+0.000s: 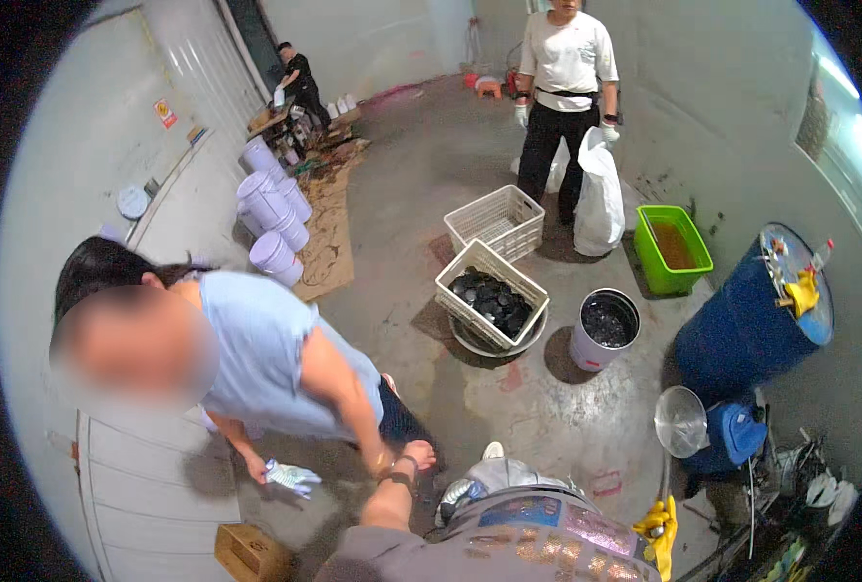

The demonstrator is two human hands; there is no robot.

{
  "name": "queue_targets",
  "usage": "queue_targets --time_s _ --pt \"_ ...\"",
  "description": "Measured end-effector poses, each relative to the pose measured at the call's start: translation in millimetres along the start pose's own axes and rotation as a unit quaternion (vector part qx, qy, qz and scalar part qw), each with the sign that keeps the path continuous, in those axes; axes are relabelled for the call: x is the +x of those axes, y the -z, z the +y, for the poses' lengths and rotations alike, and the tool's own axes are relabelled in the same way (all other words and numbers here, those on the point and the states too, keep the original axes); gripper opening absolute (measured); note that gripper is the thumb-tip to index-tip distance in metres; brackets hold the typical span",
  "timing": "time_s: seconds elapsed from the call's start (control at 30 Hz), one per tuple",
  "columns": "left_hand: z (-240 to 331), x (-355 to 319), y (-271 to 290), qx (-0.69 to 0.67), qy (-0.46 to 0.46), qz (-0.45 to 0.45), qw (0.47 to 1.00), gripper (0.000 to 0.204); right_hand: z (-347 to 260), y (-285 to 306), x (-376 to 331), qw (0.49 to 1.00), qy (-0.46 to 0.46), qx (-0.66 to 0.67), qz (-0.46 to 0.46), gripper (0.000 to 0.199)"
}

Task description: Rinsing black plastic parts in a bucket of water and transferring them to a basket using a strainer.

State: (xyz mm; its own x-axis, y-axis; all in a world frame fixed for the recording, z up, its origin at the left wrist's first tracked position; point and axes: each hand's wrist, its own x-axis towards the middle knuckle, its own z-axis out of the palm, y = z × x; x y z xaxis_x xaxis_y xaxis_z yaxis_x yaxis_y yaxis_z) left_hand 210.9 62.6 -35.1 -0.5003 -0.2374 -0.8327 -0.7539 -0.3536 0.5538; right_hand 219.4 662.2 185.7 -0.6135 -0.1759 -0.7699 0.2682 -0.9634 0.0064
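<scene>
My bare left hand (417,454), with a dark band at the wrist, is beside a co-worker's forearm (375,451). Its fingers look curled; whatever may be in them is hidden. In a yellow rubber glove, my right hand (661,539) is low at the right, closed around the handle of a round strainer (681,422). The strainer's bowl is beside a blue jerrycan (738,434). At the left, the co-worker in a light blue top (266,354) leans toward me, a pale work glove (292,477) in the other hand.
Ahead, a white crate (455,308) of dark pieces rests on a metal basin (479,347). Behind it is another crate (470,213). A bucket (591,354), green tub (659,276) and blue drum (732,339) stand rightward. Another person (572,58) holds a white sack (598,209).
</scene>
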Motion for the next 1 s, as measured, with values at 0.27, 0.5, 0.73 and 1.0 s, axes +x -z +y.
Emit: queue_targets --time_s 0.27,0.5,0.73,1.0 --pt "102 41 -98 0.103 0.002 -0.057 0.993 0.019 51 -101 54 0.995 0.046 -0.083 0.004 0.028" --pt "167 111 -163 0.216 -0.024 -0.164 0.962 0.011 38 -107 16 0.999 0.024 0.031 -0.015 0.016" --pt "166 182 -186 0.751 -0.263 -0.240 0.556 0.035 13 -22 12 0.991 0.082 0.106 0.016 0.019" --pt "174 171 -371 0.699 -0.194 -0.327 0.606 0.028 -25 63 -24 0.966 0.152 0.201 -0.063 0.017"
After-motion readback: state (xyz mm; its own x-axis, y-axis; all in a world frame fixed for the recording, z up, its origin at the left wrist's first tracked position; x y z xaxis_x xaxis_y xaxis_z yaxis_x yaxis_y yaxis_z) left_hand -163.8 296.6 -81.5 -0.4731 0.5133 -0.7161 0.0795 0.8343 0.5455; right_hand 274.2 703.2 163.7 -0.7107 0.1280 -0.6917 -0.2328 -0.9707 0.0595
